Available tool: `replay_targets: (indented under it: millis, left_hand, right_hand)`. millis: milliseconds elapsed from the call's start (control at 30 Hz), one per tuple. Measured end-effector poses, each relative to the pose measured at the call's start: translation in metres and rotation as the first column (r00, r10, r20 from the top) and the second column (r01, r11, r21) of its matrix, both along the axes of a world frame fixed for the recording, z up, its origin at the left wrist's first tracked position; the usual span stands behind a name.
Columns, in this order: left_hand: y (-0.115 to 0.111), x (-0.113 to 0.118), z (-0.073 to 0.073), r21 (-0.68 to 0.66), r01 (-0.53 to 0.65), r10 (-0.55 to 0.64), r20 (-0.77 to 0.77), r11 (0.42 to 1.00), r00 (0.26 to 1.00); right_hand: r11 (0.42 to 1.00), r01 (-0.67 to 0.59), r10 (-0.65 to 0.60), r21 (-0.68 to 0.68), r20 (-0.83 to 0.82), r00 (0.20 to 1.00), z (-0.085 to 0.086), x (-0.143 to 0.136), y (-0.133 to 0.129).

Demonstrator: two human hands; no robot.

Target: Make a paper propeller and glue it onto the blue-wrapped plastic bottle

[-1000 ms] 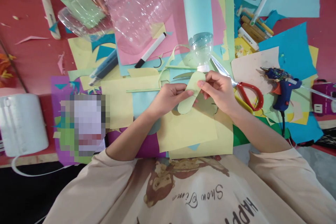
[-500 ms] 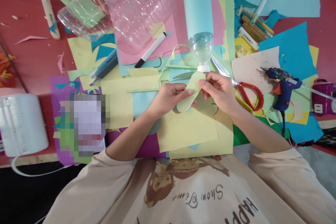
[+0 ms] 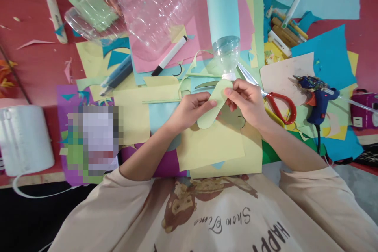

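Note:
A pale green paper strip with rounded ends [image 3: 213,107] slants between my two hands, above sheets of yellow paper [image 3: 212,147]. My left hand [image 3: 193,110] pinches its left edge near the middle, thumb on top. Its upper right end is pinched between the thumb and fingers of my right hand [image 3: 248,100]. Just beyond the strip lies a clear bottle [image 3: 226,53] with a light blue paper wrap [image 3: 223,6], its white cap toward me. Scissors with red handles [image 3: 282,106] rest right of my right hand, their blades partly hidden.
A blue glue gun [image 3: 320,102] lies at the right, its cord running toward me. Clear plastic packaging [image 3: 159,12] covers the back left. A black-and-white marker [image 3: 169,56], blue markers [image 3: 118,75] and paper scraps surround the work area. A white case [image 3: 26,139] sits far left.
The lower left end of the green strip has shifted slightly down and left. Both hands keep their pinch, with barely any movement.

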State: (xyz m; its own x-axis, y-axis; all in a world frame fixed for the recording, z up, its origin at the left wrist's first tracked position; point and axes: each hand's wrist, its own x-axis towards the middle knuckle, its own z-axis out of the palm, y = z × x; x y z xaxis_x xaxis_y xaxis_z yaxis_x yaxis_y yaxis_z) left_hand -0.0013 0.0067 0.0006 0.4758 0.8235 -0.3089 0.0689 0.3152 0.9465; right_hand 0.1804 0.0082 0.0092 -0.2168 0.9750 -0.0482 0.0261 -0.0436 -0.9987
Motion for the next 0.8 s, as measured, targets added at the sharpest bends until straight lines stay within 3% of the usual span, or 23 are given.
replay_targets:
  millis: [233,667,800]
  left_hand:
    - [0.001,-0.0031,-0.0038,0.241,0.035,-0.011,-0.099,0.97,0.995]
    - [0.0,-0.0025,-0.0022,0.25,0.042,0.007,-0.19,0.967,0.982]
    - [-0.0002,-0.0028,-0.0046,0.292,-0.016,0.075,-0.191,0.956,0.979]
  right_hand:
    - [1.0,0.001,-0.001,0.003,0.003,1.0,0.0016,0.0002,0.0006]
    - [0.999,-0.013,0.013,-0.039,-0.018,1.0,0.0006,0.0003,0.0007]
    - [0.991,-0.105,0.103,-0.083,-0.035,0.994,-0.0001,0.0001,0.0025]
